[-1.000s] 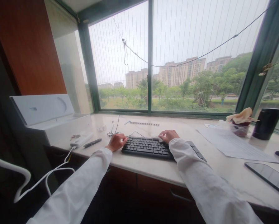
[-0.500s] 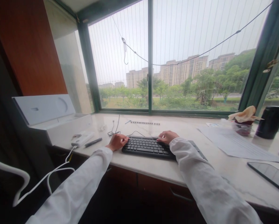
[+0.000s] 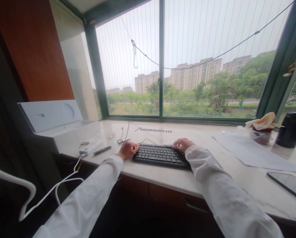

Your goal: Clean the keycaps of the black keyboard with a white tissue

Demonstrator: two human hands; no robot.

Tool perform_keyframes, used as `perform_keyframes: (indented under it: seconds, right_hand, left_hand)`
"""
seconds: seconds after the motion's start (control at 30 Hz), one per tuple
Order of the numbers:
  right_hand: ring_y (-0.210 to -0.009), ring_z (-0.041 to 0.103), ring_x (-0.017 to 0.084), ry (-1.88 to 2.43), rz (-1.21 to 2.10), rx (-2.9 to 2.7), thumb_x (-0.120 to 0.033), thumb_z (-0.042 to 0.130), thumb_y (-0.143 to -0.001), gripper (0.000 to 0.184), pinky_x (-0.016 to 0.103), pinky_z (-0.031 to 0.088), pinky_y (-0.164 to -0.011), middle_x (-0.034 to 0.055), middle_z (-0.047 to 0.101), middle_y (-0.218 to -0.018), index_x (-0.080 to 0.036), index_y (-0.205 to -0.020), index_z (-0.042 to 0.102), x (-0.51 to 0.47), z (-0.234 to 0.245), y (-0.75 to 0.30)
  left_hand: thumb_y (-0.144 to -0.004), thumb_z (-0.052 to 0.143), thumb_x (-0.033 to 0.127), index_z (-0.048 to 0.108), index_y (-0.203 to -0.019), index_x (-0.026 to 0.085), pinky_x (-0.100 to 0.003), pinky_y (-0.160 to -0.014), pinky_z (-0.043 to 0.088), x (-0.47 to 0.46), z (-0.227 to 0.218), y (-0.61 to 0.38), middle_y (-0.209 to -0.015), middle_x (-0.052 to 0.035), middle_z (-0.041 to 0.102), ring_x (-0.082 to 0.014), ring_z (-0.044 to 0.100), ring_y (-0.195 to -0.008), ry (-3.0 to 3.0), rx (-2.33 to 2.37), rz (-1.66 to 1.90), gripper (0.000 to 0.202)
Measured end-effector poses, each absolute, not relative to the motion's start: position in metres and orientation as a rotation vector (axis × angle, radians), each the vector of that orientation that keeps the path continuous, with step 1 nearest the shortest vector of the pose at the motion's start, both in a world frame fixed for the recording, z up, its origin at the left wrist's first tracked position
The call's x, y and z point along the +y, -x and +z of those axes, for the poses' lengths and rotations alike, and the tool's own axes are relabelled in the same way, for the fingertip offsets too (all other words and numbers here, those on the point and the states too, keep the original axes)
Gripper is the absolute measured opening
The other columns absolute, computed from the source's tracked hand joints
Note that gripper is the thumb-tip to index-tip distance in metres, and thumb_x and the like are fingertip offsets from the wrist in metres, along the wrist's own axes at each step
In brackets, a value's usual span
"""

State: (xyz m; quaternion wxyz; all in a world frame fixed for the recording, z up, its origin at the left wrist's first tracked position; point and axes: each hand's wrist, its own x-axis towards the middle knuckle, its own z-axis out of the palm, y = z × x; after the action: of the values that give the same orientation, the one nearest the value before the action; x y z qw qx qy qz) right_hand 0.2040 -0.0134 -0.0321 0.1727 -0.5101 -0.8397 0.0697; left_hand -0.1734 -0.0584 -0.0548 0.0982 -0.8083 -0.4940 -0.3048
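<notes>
A black keyboard [image 3: 160, 155] lies near the front edge of the counter. At its left end, my left hand [image 3: 127, 150] is closed, with the thumb and fingertips on the keyboard's upper left corner. My right hand [image 3: 184, 144] is over the upper right keys, its fingers curled and drawn together; anything between the fingertips is too small to make out. My right hand and sleeve hide much of the keyboard's right end. Behind the keyboard is a row of small dark pieces [image 3: 156, 131], possibly keycaps, beside a thin blue-grey stick [image 3: 137, 129]. A thin cable [image 3: 123, 141] lies coiled past my left hand.
On the left are an open white box [image 3: 63, 134], a white power strip [image 3: 88, 146] and a black pen [image 3: 102, 150]. Paper sheets [image 3: 252, 153], a phone [image 3: 289, 185], a cup with cloth or tissue [image 3: 261, 134] and a black tumbler [image 3: 290, 130] lie rightward. The window stands behind.
The whole view has shifted slightly. My right hand and sleeve sit a little farther right over the keyboard and cover more of its right end. My left hand keeps its place at the left end.
</notes>
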Motion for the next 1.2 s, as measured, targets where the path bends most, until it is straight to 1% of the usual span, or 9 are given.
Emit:
perform_keyframes:
  seconds: [0.1, 0.23, 0.4, 0.83, 1.0, 1.2]
  right_hand:
    - [-0.085, 0.066, 0.018, 1.459, 0.123, -2.387, -0.040, 0.061, -0.083, 0.021, 0.027, 0.048, -0.076, 0.0019, 0.074, -0.094, -0.032, -0.092, 0.077, -0.014, -0.030, -0.204]
    - [-0.085, 0.065, 0.019, 1.503, 0.031, -2.304, -0.043, 0.057, -0.085, 0.024, 0.029, 0.047, -0.073, 0.0020, 0.073, -0.096, -0.031, -0.087, 0.077, -0.017, -0.029, -0.202]
    - [-0.082, 0.064, 0.019, 1.525, -0.038, -2.225, -0.045, 0.057, -0.085, 0.025, 0.030, 0.046, -0.071, 0.0019, 0.072, -0.098, -0.031, -0.084, 0.077, -0.016, -0.032, -0.201]
    - [-0.078, 0.064, 0.018, 1.491, -0.078, -2.210, -0.048, 0.057, -0.083, 0.027, 0.029, 0.047, -0.069, 0.0010, 0.073, -0.093, -0.031, -0.081, 0.077, -0.006, -0.042, -0.206]
    - [-0.080, 0.064, 0.018, 1.507, -0.066, -2.210, -0.047, 0.056, -0.084, 0.026, 0.029, 0.046, -0.069, 0.0007, 0.073, -0.095, -0.031, -0.082, 0.077, -0.008, -0.041, -0.205]
    - [-0.081, 0.064, 0.018, 1.536, -0.062, -2.209, -0.048, 0.056, -0.084, 0.026, 0.029, 0.046, -0.070, 0.0003, 0.073, -0.095, -0.032, -0.081, 0.076, -0.008, -0.040, -0.204]
  left_hand:
    - [-0.090, 0.051, 0.036, 0.075, -0.075, 0.022, -0.026, -0.064, 0.037, -0.059, -0.055, 0.173, -0.067, -0.0021, 0.069, -0.0147, 0.060, -0.063, 2.365, -1.469, -0.905, 0.032]
    - [-0.089, 0.051, 0.037, 0.074, -0.071, 0.022, -0.026, -0.062, 0.037, -0.060, -0.054, 0.172, -0.066, -0.0017, 0.070, -0.0140, 0.059, -0.061, 2.359, -1.480, -0.904, 0.033]
    - [-0.089, 0.053, 0.038, 0.075, -0.075, 0.022, -0.026, -0.062, 0.037, -0.061, -0.053, 0.172, -0.068, -0.0023, 0.071, -0.0140, 0.059, -0.062, 2.383, -1.482, -0.926, 0.031]
    - [-0.089, 0.054, 0.038, 0.076, -0.074, 0.021, -0.025, -0.061, 0.035, -0.058, -0.056, 0.173, -0.069, -0.0018, 0.071, -0.0131, 0.059, -0.061, 2.403, -1.459, -0.919, 0.031]
    - [-0.090, 0.053, 0.038, 0.075, -0.075, 0.021, -0.025, -0.063, 0.035, -0.059, -0.056, 0.173, -0.069, -0.0018, 0.071, -0.0134, 0.059, -0.062, 2.390, -1.466, -0.921, 0.032]
    - [-0.089, 0.052, 0.041, 0.074, -0.070, 0.020, -0.025, -0.062, 0.034, -0.060, -0.055, 0.173, -0.066, -0.0027, 0.070, -0.0138, 0.058, -0.061, 2.389, -1.485, -0.886, 0.036]
